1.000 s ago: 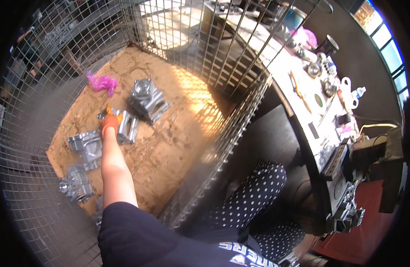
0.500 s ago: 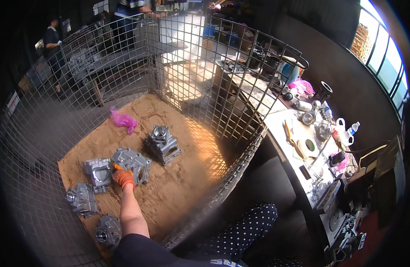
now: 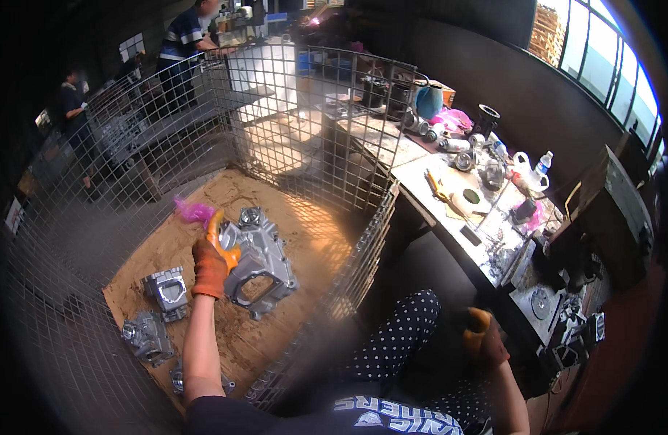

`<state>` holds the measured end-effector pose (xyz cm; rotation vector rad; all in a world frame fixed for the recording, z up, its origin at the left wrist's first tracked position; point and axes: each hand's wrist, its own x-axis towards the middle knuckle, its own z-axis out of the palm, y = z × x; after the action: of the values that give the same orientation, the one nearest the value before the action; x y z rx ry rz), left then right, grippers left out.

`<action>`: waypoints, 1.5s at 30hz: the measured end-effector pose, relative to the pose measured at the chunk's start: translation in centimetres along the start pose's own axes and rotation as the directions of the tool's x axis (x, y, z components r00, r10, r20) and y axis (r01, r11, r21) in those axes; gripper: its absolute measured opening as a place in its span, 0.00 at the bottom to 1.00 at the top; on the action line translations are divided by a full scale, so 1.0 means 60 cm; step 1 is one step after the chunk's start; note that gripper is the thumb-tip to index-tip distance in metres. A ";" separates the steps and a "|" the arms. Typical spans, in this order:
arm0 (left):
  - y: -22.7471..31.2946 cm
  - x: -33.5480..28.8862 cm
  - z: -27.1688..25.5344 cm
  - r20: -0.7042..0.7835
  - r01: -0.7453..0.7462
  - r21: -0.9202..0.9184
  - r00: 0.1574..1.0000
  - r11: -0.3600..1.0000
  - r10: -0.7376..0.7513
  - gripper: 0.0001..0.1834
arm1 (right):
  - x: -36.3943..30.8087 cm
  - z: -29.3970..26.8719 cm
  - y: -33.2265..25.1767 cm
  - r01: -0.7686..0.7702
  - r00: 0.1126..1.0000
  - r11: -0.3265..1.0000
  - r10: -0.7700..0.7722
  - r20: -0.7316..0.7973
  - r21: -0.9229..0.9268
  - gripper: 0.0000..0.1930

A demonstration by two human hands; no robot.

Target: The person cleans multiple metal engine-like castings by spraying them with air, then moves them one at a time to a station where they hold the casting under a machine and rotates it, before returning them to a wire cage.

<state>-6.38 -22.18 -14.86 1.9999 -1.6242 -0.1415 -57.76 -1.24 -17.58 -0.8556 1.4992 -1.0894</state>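
Observation:
My left hand [image 3: 212, 261], in an orange glove, grips the side of a grey cast-metal housing [image 3: 279, 254] above the cardboard. This housing has a large opening in its lower face and partly hides another housing [image 3: 250, 215] behind it. Left of my forearm lie two more castings, a housing with a squarish opening [image 3: 171, 288] and one with a round bore [image 3: 147, 337]. A further casting [image 3: 178, 377] is mostly covered by my forearm. Over by my knees, outside the cage, my right hand [image 3: 486, 337] is gloved too, its fingers loosely curved and apart with nothing seen in them.
Wire mesh walls [image 3: 276, 145] surround the cardboard floor [image 3: 203, 348], where a pink plastic bag [image 3: 194, 212] lies at the back. To the right stands a cluttered workbench [image 3: 421, 174] with metal parts, a tape roll and a bottle [image 3: 543, 163]. Two people [image 3: 180, 43] are beyond the cage.
My left hand has raised the middle housing off the cardboard and brought it rightward, in front of another. My right hand has come into view at the lower right. The view has shifted.

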 end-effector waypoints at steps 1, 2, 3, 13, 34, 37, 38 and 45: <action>0.044 0.004 -0.028 -0.066 -0.140 -0.081 0.989 0.987 0.135 0.41 | 0.033 0.004 -0.007 0.104 0.993 0.993 -0.100 0.064 -0.061 0.23; 0.078 0.005 -0.063 -0.133 -0.269 -0.126 0.958 0.955 0.252 0.40 | 0.077 0.029 -0.017 0.219 0.971 0.971 -0.209 0.116 -0.090 0.21; 0.111 0.005 -0.098 -0.160 -0.346 -0.289 0.937 0.893 0.312 0.38 | 0.111 0.050 -0.027 0.320 0.941 0.944 -0.306 0.142 -0.087 0.20; 0.533 -0.006 -0.128 0.010 -0.433 -0.880 0.394 0.195 0.919 0.35 | 0.229 -0.003 -0.093 0.836 0.526 0.499 -0.848 -0.070 0.229 0.27; 0.825 -0.362 0.427 -0.015 -0.273 -0.962 0.113 0.017 0.993 0.30 | -0.026 -0.413 0.224 0.510 0.018 0.785 -0.419 -0.908 -0.352 0.07; 0.898 -0.372 0.448 0.396 0.560 -0.744 -0.068 0.363 0.916 0.18 | -0.005 -0.454 0.180 0.756 -0.035 0.634 -0.214 -0.976 -0.165 0.06; 0.902 -0.365 0.481 0.415 0.854 -0.443 -0.073 0.272 0.907 0.16 | 0.012 -0.466 0.171 0.680 -0.087 0.677 -0.307 -0.948 -0.281 0.06; 1.003 -0.322 0.535 0.103 -0.695 0.559 -0.482 -0.452 0.870 0.20 | 0.071 -0.540 0.122 0.005 -0.148 0.707 -0.699 -0.699 -0.708 0.08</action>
<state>-77.18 -22.30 -18.13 -0.2448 -2.4168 1.3946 -90.12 3.59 -24.62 -0.8595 3.0780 -2.1344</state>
